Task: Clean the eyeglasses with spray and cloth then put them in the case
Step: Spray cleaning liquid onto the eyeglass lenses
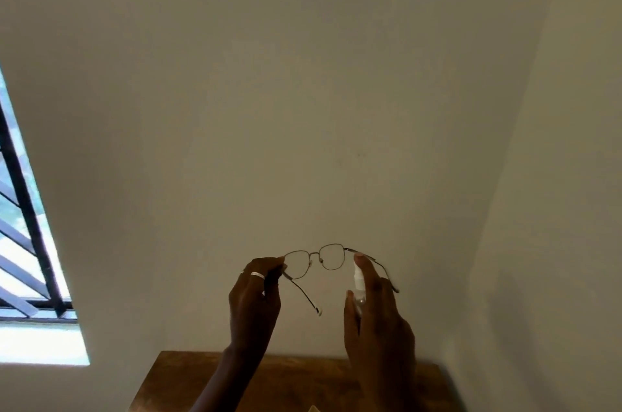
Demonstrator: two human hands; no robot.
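Note:
Thin metal-framed eyeglasses (pixel 316 260) are held up in front of the wall, temples unfolded and pointing toward me. My left hand (pixel 254 300), a ring on one finger, pinches the frame at its left hinge. My right hand (pixel 377 320) grips a small clear spray bottle (pixel 358 287) with a white nozzle, the index finger resting on top of the nozzle beside the right lens. The bottle's lower part is hidden in my palm. No cloth or case shows clearly.
A brown wooden table (pixel 303 381) lies below my hands against a plain beige wall. A pale corner of something (pixel 313 408) peeks in at the bottom edge. A barred window (pixel 30 260) is at the left.

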